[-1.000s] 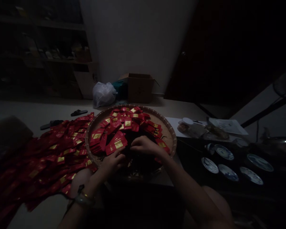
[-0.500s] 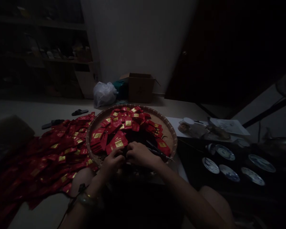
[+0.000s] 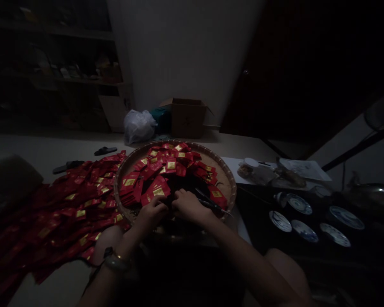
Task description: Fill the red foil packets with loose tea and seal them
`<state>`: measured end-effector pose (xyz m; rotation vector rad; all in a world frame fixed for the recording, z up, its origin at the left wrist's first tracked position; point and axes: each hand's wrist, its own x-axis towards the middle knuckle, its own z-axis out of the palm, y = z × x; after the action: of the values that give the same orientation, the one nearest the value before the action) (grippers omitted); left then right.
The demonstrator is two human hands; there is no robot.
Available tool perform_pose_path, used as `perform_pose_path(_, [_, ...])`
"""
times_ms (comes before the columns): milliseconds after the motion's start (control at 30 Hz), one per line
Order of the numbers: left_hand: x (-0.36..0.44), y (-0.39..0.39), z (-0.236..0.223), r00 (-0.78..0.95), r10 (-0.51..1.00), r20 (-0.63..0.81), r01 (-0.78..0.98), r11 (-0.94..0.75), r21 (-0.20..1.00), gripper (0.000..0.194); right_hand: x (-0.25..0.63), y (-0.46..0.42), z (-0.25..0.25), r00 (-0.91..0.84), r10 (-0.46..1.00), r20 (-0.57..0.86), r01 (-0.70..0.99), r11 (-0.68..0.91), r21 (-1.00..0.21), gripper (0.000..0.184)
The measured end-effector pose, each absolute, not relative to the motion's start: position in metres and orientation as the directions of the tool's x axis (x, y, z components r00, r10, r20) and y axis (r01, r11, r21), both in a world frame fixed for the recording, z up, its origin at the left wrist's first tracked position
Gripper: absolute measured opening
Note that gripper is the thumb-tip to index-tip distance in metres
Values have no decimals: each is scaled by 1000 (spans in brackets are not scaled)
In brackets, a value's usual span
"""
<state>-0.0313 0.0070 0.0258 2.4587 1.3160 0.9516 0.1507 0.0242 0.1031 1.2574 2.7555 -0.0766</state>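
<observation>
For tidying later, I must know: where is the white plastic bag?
Head view, left of centre: the bag sits beyond the round basket, beside the teal object.

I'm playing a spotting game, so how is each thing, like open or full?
Box: open.
Bag: puffed out; closure unclear.
Jar: lid seems on.
Basket: partly filled with red packets.
Plates: face up.
Slippers: unworn.
Door: too dark to tell.
Black tool: open or shut unclear.
Left hand: fingers curled, grip unclear.
Right hand: fingers curled, grip unclear.

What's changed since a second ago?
The right hand has shifted slightly toward the left hand and nearer the body. A dark tool with a metal tip now shows beside it; I cannot tell whether it is held. The red packets and woven tray look unchanged.
</observation>
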Motion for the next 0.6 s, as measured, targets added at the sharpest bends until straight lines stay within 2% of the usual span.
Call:
perform_pose_path(67, [-31, 8, 25, 412, 790, 454, 672, -600, 434, 17, 151, 26, 99, -649, 743, -164, 754, 657, -1, 20])
perform_pose_path(167, [-30, 9, 24, 416, 784, 460, 657, -609, 444, 19, 154, 25, 99, -650, 748, -134, 758, 650, -43, 19])
perform_pose_path(333, [-29, 14, 26, 391, 791, 470, 568, -609, 554, 16, 157, 26, 96, -654, 755, -51, 753, 643, -138, 17])
perform_pose_path(433, [-29, 17, 29, 301, 847, 437, 494, -531, 688, 12, 158, 30, 81, -639, 769, 11, 714, 598, -363, 16])
perform_pose_path(533, [-28, 19, 31, 157, 937, 311, 431, -349, 832, 32, 159, 35, 61, -474, 875, 100, 611, 409, -678, 31])
perform_pose_path(600, [-28, 22, 29, 113, 970, 216, 381, -243, 892, 31, 159, 38, 49, -382, 921, 80, 505, 280, -816, 37])
